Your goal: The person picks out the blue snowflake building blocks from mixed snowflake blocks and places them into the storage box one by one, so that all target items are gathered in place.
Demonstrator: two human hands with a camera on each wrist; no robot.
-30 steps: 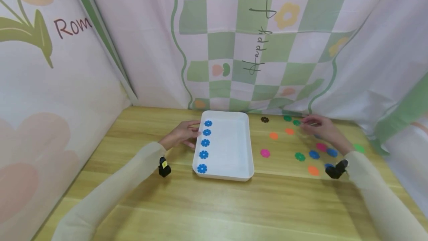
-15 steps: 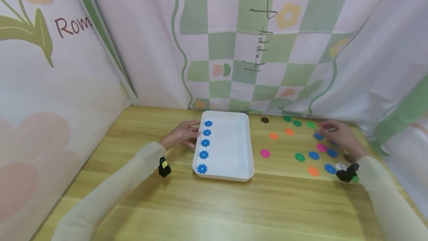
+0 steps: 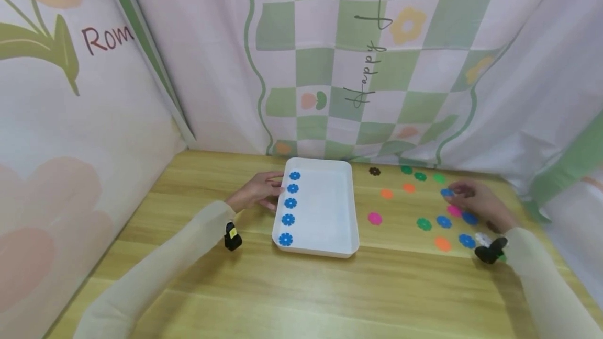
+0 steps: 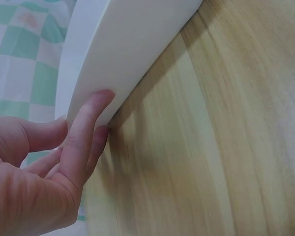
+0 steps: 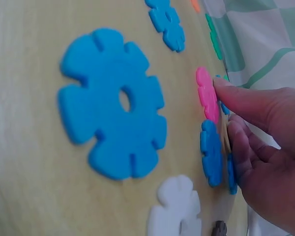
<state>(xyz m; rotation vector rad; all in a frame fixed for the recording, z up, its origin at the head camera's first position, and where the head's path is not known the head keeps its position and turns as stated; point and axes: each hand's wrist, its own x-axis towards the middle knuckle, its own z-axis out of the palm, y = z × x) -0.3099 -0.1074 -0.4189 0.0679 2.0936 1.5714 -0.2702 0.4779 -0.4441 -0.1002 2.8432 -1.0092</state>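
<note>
White tray point(image 3: 350, 208); blue flower discs point(image 3: 290, 203); green-checked backdrop point(image 3: 330, 67).

Since a second ago the right hand point(image 3: 476, 203) has drawn back from the far green flower-shaped plastic discs point(image 3: 420, 176), uncovering a lighter green disc point(image 3: 439, 178). It now sits lower and nearer the table's right edge, its fingertips point(image 5: 225, 91) touching a blue flower-shaped plastic disc point(image 3: 446, 192) beside a pink one point(image 5: 206, 96).
</note>
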